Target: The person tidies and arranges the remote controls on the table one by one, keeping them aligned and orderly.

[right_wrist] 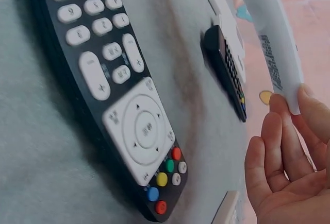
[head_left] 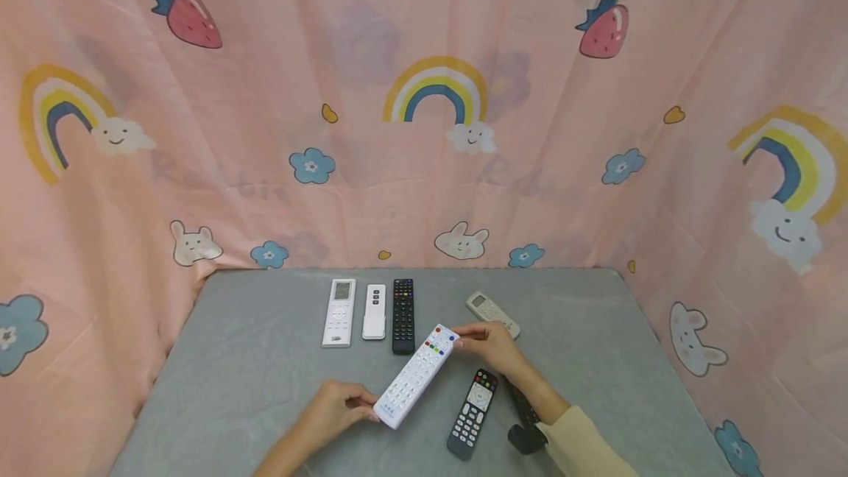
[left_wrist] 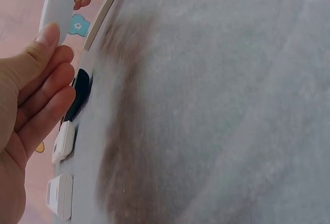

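Observation:
A long white remote control (head_left: 416, 381) with coloured buttons near its top is held up slantwise between both hands over the table. My left hand (head_left: 331, 414) pinches its lower end between thumb and fingers. At the upper end, my right hand (head_left: 490, 348) grips the corner with thumb and fingertips. From the right wrist, the underside of the white remote (right_wrist: 278, 44) shows dark printing. A dark grey remote (head_left: 472, 414) with white buttons lies below my right hand. Behind that hand lies a beige remote (head_left: 486, 306), partly covered by it.
To the far left stand in a row a white remote with a screen (head_left: 339, 315), a smaller white remote (head_left: 374, 311) and a black remote (head_left: 403, 315). Another black remote (head_left: 520, 403) is partly under my right forearm. A pink patterned curtain (head_left: 430, 190) borders the grey table (head_left: 232, 366).

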{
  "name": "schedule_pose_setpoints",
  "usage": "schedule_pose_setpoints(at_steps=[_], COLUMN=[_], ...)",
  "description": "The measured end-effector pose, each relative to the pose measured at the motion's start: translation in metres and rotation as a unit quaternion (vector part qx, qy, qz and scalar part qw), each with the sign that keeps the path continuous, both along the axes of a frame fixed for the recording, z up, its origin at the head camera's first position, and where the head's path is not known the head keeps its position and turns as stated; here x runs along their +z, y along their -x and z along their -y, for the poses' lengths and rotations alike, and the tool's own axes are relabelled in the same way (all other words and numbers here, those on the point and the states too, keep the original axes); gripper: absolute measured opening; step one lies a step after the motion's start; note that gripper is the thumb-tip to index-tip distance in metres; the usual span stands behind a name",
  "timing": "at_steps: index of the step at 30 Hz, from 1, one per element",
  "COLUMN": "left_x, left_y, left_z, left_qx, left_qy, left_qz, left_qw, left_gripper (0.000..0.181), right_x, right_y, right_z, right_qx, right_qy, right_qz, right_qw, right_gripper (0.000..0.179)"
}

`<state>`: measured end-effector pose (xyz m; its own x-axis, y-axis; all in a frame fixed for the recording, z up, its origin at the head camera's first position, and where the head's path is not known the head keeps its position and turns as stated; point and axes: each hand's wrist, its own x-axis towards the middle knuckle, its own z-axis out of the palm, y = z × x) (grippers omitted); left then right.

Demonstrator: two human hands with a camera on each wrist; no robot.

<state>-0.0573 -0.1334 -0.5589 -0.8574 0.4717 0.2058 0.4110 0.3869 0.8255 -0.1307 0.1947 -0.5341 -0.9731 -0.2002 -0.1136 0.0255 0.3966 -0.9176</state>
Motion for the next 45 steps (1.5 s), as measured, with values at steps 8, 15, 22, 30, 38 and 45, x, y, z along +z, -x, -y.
schedule_pose_setpoints(at_steps=[8, 15, 22, 30, 38, 45], left_x=[-0.007, -0.009, -0.009, -0.005, -0.009, -0.006], left_y=[0.007, 0.011, 0.018, 0.031, 0.045, 0.056], left_z=[-0.011, -0.022, -0.035, -0.055, -0.071, -0.086], left_qx=[0.026, 0.042, 0.071, 0.093, 0.118, 0.133], left_qy=[0.011, 0.021, 0.026, 0.077, 0.094, 0.111], left_qz=[-0.043, -0.07, -0.069, -0.076, -0.105, -0.088], left_qw=[0.9987, 0.9964, 0.9948, 0.9898, 0.983, 0.981], left_gripper=[0.016, 0.013, 0.015, 0.018, 0.017, 0.018], right_x=[0.001, 0.008, 0.007, 0.01, 0.009, 0.012], right_y=[0.019, 0.036, 0.053, 0.075, 0.098, 0.113], right_z=[0.0, 0.005, 0.005, 0.005, 0.006, 0.011], right_qx=[-0.005, -0.016, -0.026, -0.034, -0.01, 0.004], right_qy=[-0.011, -0.008, -0.009, -0.014, -0.05, -0.074], right_qz=[0.0, 0.005, -0.006, -0.004, -0.031, -0.059], right_qw=[0.9999, 0.9998, 0.9996, 0.9993, 0.9982, 0.9955], right_gripper=[0.03, 0.028, 0.027, 0.025, 0.026, 0.028])
